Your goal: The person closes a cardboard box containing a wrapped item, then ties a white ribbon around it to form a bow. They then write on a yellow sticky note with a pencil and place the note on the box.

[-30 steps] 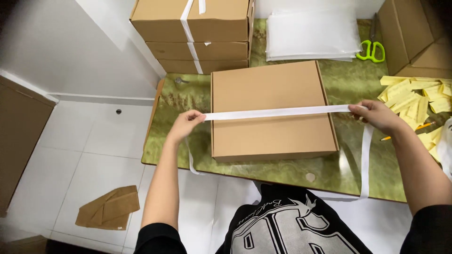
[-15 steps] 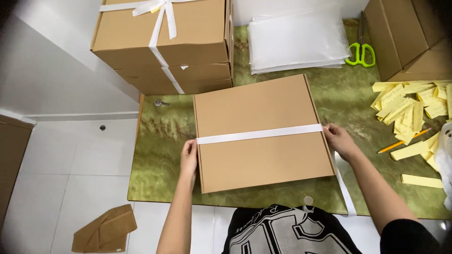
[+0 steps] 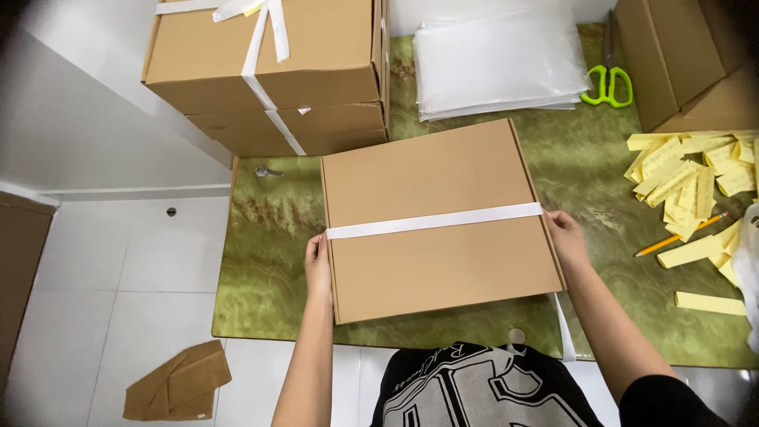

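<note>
Pressing our two hands, left hand [image 3: 319,265] and right hand [image 3: 568,237], flat against one flat box [image 3: 439,217] on the worktop [image 3: 269,261], we pin one white strap [image 3: 435,221]; two strapped boxes [image 3: 265,67] stand behind.

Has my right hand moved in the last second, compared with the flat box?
Yes. The right hand came in toward the flat cardboard box, from out over the table to the box's right edge where the white ribbon ends.

One flat cardboard box [image 3: 439,221] with one white ribbon [image 3: 435,222], two stacked tied boxes [image 3: 269,71], one green scissors [image 3: 607,83], one pencil [image 3: 681,235]
</note>
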